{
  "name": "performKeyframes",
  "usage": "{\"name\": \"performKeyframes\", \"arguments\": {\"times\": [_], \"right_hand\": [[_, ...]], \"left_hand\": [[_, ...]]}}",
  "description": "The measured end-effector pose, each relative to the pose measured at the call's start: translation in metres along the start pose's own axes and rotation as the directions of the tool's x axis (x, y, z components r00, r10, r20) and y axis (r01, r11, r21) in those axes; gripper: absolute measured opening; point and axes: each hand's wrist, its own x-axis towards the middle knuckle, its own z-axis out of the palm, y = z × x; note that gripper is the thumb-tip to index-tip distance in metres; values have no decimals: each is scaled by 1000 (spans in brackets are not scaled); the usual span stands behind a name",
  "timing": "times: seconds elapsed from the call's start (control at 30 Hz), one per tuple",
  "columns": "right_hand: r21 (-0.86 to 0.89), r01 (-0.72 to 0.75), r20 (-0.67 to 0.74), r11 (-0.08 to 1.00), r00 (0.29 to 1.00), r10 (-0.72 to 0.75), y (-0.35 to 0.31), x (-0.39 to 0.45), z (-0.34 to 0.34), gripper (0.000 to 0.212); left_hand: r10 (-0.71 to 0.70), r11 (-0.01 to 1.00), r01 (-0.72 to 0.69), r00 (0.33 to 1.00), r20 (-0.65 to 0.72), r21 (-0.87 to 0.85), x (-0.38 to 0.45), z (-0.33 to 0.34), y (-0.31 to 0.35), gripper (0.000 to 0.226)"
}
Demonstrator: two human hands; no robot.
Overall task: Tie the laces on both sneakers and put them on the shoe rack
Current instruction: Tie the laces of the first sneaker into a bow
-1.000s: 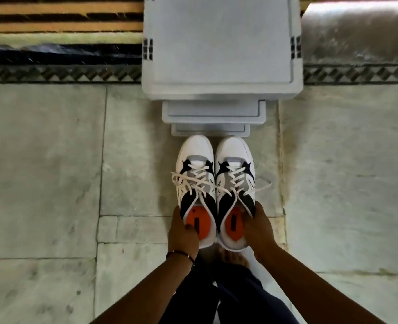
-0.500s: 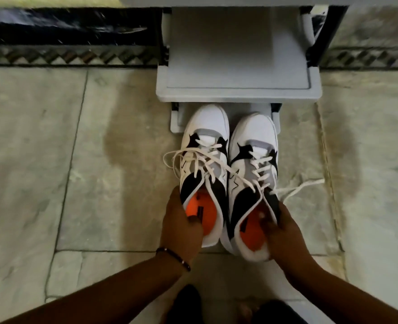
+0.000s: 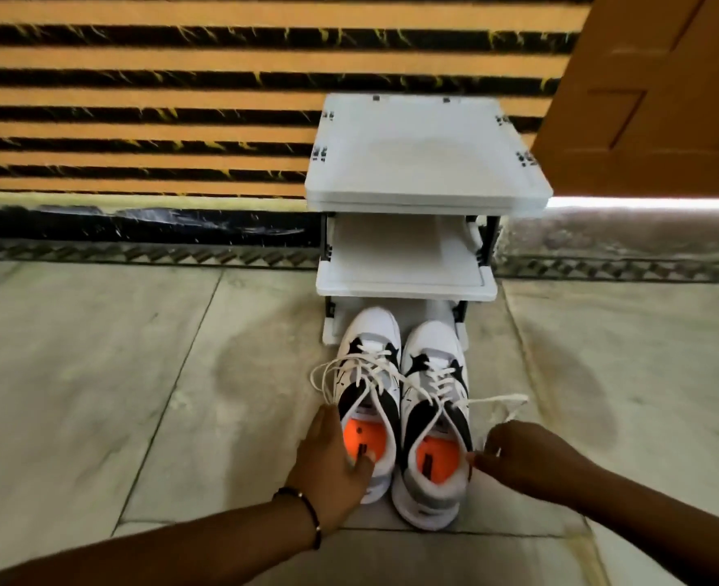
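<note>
Two white, black and grey sneakers with orange insoles stand side by side on the floor, with their toes at the bottom tier of the white shoe rack [image 3: 404, 272]. My left hand [image 3: 328, 467] grips the heel collar of the left sneaker [image 3: 368, 374], thumb inside. My right hand [image 3: 522, 454] is beside the right sneaker [image 3: 434, 374]. Its fingers are loosely spread and its thumb tip is at the collar. Loose white laces [image 3: 497, 401] trail over both shoes and onto the floor.
The rack has three tiers and stands against a wall with orange and black stripes [image 3: 138, 120]. A brown door [image 3: 666, 99] hangs at the upper right. Pale stone floor tiles [image 3: 96, 374] spread to both sides.
Both sneakers have slid forward until their toes reached the rack's bottom tier. My right hand has come off the right sneaker's heel. The view has tilted up to the wall.
</note>
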Motion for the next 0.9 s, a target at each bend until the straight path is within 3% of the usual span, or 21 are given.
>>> {"name": "performKeyframes", "arguments": {"times": [0.07,0.13,0.27,0.4,0.6,0.67,0.73,0.83,0.9], "right_hand": [[-136,58,25,989,998,-55,-6,-16,-20,47],[-238,120,58,964,992,-109,-20,-32,-46,46],[-386,251,45,888,966,-253,-64,-57,-92,47],[-444,335,24,831,932,-362,-89,-80,-104,41],[-501,412,241,761,911,-334,-87,-80,-70,40],[-466,400,273,790,914,-301,-90,-62,-52,37],[-323,358,222,876,929,-297,-96,-38,-32,33],[-22,342,-33,939,939,-343,-103,-4,-2,29],[195,331,-187,923,937,-296,-102,11,20,28]], "left_hand": [[10,998,-13,999,40,68,-8,-7,8,67],[50,969,-94,980,191,227,-15,-15,15,65],[-21,830,-205,918,396,519,-25,-21,12,73],[-71,737,-243,900,429,630,-31,-17,15,78],[-65,642,-292,900,431,709,-44,-19,22,69],[-40,652,-296,906,421,698,-49,-16,20,63],[-3,704,-296,908,419,646,-57,-13,16,60],[78,850,-245,934,348,467,-65,-11,7,47],[89,928,-161,972,218,335,-65,-10,-1,46]]}}
